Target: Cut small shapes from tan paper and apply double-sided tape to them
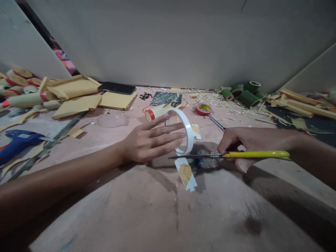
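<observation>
My left hand (154,140) steadies an upright roll of white tape (188,131), its long fingers laid along and partly inside the ring; the thumb is hidden. From the roll's lower edge a strip of white tape (193,182) comes toward me, with a tan oval piece (185,174) stuck on it. My right hand (232,147) holds yellow-handled scissors (257,154), whose blades lie level across the strip just below the roll. I cannot tell whether the blades are apart. Behind the roll, another tan piece (195,129) sits on white tape.
A red tape roll (203,109) and a red-ended cylinder (154,113) lie behind. At left are a blue glue gun (22,141), folded tan paper (78,105) and a phone (117,88). Green tubes (248,98) and wood strips (296,103) stand at right.
</observation>
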The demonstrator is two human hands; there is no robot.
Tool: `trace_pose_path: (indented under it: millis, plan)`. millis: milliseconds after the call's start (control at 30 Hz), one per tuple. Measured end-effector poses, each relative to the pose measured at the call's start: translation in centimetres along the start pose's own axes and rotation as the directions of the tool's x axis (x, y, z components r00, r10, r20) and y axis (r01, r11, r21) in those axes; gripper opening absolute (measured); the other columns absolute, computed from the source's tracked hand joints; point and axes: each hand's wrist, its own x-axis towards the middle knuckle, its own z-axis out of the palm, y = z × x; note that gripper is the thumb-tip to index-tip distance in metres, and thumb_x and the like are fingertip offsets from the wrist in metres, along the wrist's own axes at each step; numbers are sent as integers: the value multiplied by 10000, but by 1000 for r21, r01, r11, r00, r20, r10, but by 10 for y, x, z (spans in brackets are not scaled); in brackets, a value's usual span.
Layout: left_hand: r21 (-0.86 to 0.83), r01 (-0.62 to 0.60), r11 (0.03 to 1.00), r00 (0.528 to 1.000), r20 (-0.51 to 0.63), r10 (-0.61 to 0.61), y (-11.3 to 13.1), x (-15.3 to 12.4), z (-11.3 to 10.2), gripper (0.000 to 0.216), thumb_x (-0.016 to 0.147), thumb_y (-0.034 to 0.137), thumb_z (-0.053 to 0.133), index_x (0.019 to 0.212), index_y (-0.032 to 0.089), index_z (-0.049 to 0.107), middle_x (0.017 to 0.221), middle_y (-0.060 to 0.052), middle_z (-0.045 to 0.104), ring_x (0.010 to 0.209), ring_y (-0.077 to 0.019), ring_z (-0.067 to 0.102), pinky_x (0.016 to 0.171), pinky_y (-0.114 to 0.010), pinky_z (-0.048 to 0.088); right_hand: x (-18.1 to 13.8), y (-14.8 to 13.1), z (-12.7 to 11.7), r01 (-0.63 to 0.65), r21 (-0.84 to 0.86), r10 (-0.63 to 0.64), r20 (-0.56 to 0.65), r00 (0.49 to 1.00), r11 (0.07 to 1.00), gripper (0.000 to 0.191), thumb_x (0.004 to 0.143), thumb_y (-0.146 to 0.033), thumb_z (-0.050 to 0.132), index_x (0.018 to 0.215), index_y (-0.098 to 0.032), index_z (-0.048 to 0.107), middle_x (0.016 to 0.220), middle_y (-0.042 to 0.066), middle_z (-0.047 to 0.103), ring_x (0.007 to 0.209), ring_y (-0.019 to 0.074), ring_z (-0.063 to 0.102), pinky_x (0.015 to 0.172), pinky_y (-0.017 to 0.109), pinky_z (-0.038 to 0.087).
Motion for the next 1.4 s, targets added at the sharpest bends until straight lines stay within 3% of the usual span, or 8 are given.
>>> trace_pose_path:
  millis: [200, 433, 600, 900, 1067, 1233, 1333, 1400]
  plan:
    - [109, 245, 964, 945, 194, -262, -18, -12, -18, 279, 959, 88, 461, 1130, 155, 671, 1146, -116, 775, 1179, -272, 706, 1150, -556, 461, -10, 4, 3, -13, -166, -6, -111, 994, 986, 500, 814, -630, 739, 692, -176, 571, 658, -46, 382, 642, 125, 335, 558, 280, 199]
    - [238, 639, 731, 641, 359, -678, -9, -30, -53, 210, 969, 258, 492, 803, 201, 607, 793, -61, 631, 783, -249, 557, 766, -393, 411, -21, 29, 23, -126, -306, -13, -414, 910, 944, 463, 877, -599, 683, 704, -189, 554, 682, -39, 369, 659, 138, 336, 568, 285, 203]
    - [293, 656, 696, 604, 349, -716, 7, -41, -64, 365, 953, 221, 539, 603, 211, 437, 634, 14, 474, 684, -170, 425, 778, -335, 364, -23, 44, 34, -224, -337, 5, -544, 839, 915, 403, 873, -555, 708, 710, -194, 633, 635, -34, 449, 644, 151, 405, 553, 278, 242]
    - [359, 715, 600, 484, 366, -795, 18, -58, -86, 354, 949, 281, 516, 611, 181, 488, 663, 34, 447, 719, -122, 419, 798, -261, 354, -32, 53, 43, -381, -552, -136, -680, 720, 741, 461, 879, -613, 661, 672, -209, 581, 603, 8, 569, 583, 177, 470, 559, 310, 242]
    - [385, 699, 602, 455, 411, -790, 8, -60, -91, 371, 1006, 316, 383, 845, 161, 678, 840, -46, 638, 918, -218, 549, 958, -382, 424, -40, 56, 54, -383, -561, -146, -681, 717, 734, 421, 869, -585, 687, 677, -219, 605, 617, 28, 628, 556, 185, 502, 539, 308, 263]
    - [395, 714, 578, 444, 384, -810, 14, -34, -87, 255, 925, 377, 531, 985, 160, 652, 1051, -113, 663, 1129, -367, 545, 1093, -616, 333, -44, 47, 68, -347, -585, -228, -692, 685, 733, 358, 920, -484, 658, 684, -229, 576, 627, 55, 648, 535, 194, 516, 535, 337, 285]
    - [249, 747, 617, 492, 416, -764, 32, 0, -67, 331, 924, 418, 528, 1125, 175, 629, 1186, -119, 659, 1119, -320, 572, 1039, -490, 429, -43, 36, 76, -310, -561, -249, -706, 663, 767, 388, 911, -491, 663, 657, -231, 528, 583, 24, 590, 514, 174, 468, 520, 323, 282]
    - [-122, 840, 529, 522, 449, -725, 50, 27, -46, 394, 959, 419, 518, 1275, 197, 598, 1270, -105, 644, 1122, -266, 596, 971, -376, 488, -40, 26, 81, -268, -528, -254, -717, 649, 806, 432, 904, -549, 663, 655, -225, 523, 570, -2, 551, 521, 162, 449, 520, 306, 292]
